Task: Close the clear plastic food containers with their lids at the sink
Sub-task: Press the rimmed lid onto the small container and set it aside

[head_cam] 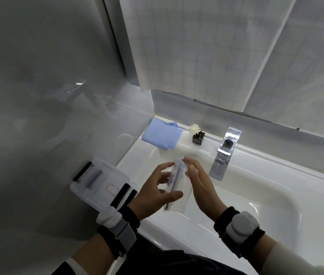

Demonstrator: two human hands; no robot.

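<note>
Dark clothing [177,262] of the person fills the bottom edge at 6 o'clock. Just above it, both wrists carry black straps with white devices. Farther up, the left hand [155,192] and the right hand [201,185] meet over the white sink [256,205], near the middle of the view. Between them stands a clear plastic container [179,201], tilted on its edge, with a blue-rimmed lid [175,182] against it. The left fingers are half curled, the thumb pressing on the lid side. The right fingers are nearly straight and lie flat against the container's other side; its fingertips touch the top corner. At 9 o'clock from the hands, a second clear container [102,185] with black clips rests on the left edge of the sink. Beyond, at 12 o'clock, lies a folded blue cloth [162,136], then a small black vase with a white flower [197,134], and at 2 o'clock stands the chrome faucet [224,153].
</note>
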